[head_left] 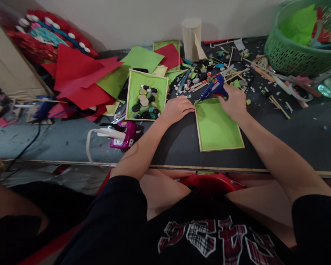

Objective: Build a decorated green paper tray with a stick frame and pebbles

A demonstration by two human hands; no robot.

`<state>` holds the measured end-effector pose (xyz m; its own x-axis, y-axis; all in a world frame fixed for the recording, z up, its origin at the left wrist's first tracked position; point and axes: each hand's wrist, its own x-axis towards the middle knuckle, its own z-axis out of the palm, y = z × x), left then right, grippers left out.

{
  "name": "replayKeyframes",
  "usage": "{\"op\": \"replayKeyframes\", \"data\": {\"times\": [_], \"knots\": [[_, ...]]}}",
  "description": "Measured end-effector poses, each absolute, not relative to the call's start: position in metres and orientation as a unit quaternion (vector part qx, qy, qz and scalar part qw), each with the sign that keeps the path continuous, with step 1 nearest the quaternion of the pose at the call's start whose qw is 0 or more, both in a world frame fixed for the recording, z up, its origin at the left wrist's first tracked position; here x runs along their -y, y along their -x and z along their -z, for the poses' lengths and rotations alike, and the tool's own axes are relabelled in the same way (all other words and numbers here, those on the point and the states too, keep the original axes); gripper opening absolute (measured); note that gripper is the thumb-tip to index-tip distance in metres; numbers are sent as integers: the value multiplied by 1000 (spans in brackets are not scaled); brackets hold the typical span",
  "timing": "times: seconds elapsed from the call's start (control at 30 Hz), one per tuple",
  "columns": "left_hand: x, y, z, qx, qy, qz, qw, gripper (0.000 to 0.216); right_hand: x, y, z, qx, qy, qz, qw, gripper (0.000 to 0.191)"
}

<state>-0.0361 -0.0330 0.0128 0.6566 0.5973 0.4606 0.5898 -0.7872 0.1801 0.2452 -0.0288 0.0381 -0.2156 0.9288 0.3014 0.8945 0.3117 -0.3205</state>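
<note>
1. In the head view, the right grip (234, 101) is grasping a dark-blue plastic glue gun (213, 88), whose tip is pointing down toward the far-left corner of a bright-green rectangular panel with pale wooden edging (219, 127).
2. That panel is lying flat on the dark-grey worktop (173, 147), near its front edge.
3. The left grip (179, 109) is resting beside the same corner; whether it is pinching anything, I cannot tell.
4. To its left, a green wood-edged frame (134, 86) is carrying smooth multicoloured stones (143, 100).
5. Nearer the front, a magenta socket block (129, 132) is sitting; red paper sheets (77, 73) are lying behind it, and a green perforated plastic basket (292, 60) is standing far right.
</note>
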Motion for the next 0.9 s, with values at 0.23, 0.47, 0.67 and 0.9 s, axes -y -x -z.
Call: {"op": "replayKeyframes", "data": {"times": [0.23, 0.47, 0.67, 0.9], "knots": [[38, 33, -20, -297, -928, -223, -20, 45, 32, -243, -40, 768, 597, -21, 229, 52], [41, 30, -22, -278, -932, -210, -99, 38, 32, -244, -39, 771, 596, -2, 225, 50], [42, 28, -23, -264, -931, -227, -110, 40, 28, -246, -35, 751, 617, 1, 236, 49], [39, 29, -16, -284, -926, -240, -69, 44, 28, -247, -36, 729, 639, -10, 244, 48]]}}
